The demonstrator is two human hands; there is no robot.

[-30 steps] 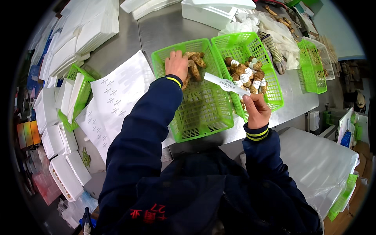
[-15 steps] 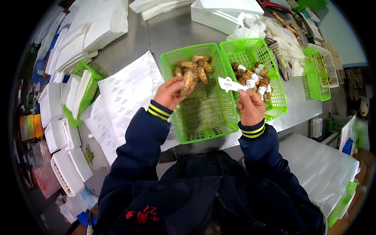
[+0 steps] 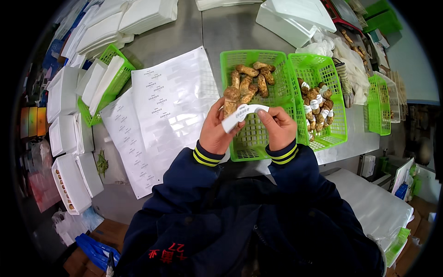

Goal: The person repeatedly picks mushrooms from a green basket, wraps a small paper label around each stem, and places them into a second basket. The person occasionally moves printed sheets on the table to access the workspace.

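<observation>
A brown mushroom (image 3: pixel 231 96) is gripped upright in my left hand (image 3: pixel 215 131), over the near part of a green plastic basket (image 3: pixel 276 54). My right hand (image 3: pixel 281 129) pinches one end of a curved white paper label (image 3: pixel 244 114). The label's other end lies across the mushroom's lower stem, by my left fingertips; whether it sticks there I cannot tell. Several bare mushrooms (image 3: pixel 263 85) lie at the far end of that basket. In a second green basket (image 3: pixel 341 121) to the right are several mushrooms (image 3: pixel 315 104) with white labels round their stems.
Sheets of printed labels (image 3: pixel 175 99) lie on the metal table (image 3: pixel 184 37) at left. A green basket with white foam pieces (image 3: pixel 95 99) and foam boxes (image 3: pixel 69 184) stand farther left. A white foam box (image 3: pixel 286 30), a striped glove (image 3: pixel 342 78) and another green basket (image 3: pixel 379 106) are beyond and right.
My hands have come together, bringing the label onto the mushroom. The mushroom has turned upright in my left hand. The whole view has shifted, with the baskets now farther right.
</observation>
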